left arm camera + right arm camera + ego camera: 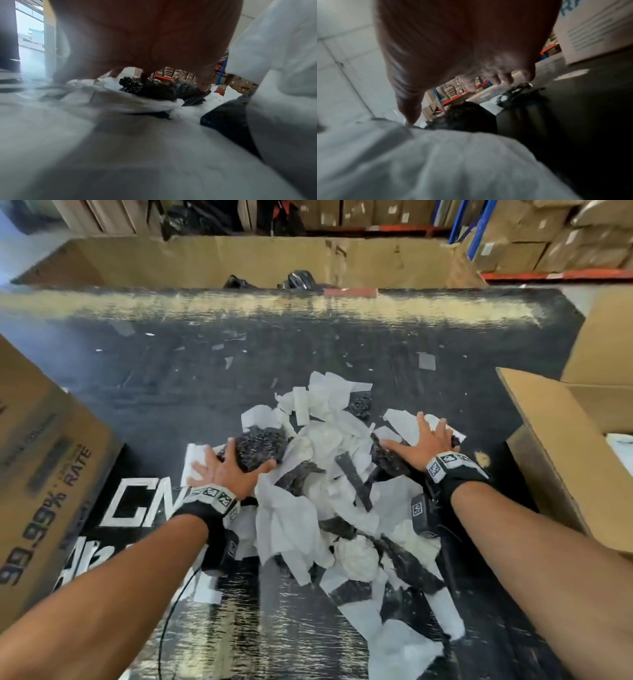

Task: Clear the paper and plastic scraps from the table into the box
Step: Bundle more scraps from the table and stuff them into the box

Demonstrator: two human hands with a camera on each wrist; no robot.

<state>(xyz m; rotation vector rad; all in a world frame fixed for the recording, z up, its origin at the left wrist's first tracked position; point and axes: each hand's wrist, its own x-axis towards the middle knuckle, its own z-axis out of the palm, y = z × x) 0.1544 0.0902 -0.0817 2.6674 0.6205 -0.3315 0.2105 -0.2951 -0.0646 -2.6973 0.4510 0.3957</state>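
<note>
A heap of white paper scraps [291, 518] mixed with black crinkled plastic pieces [262, 446] lies on the black table [164, 392]. My left hand [229, 470] rests palm down on the heap's left edge, fingers spread over a black plastic lump and a white sheet. On the heap's right edge, my right hand [423, 445] presses flat with fingers spread. The open cardboard box [548, 440] stands just right of that hand. In the left wrist view the palm [145, 40] hovers over black plastic [154, 89] and blurred paper [120, 148]. The right wrist view shows the palm [462, 47] above paper [436, 162].
A printed cardboard box [41, 460] stands at the table's left edge. A large open carton [205, 261] with black bags sits beyond the far edge. Small scraps [426, 361] dot the far half of the table. Shelves of cartons [548, 237] fill the background.
</note>
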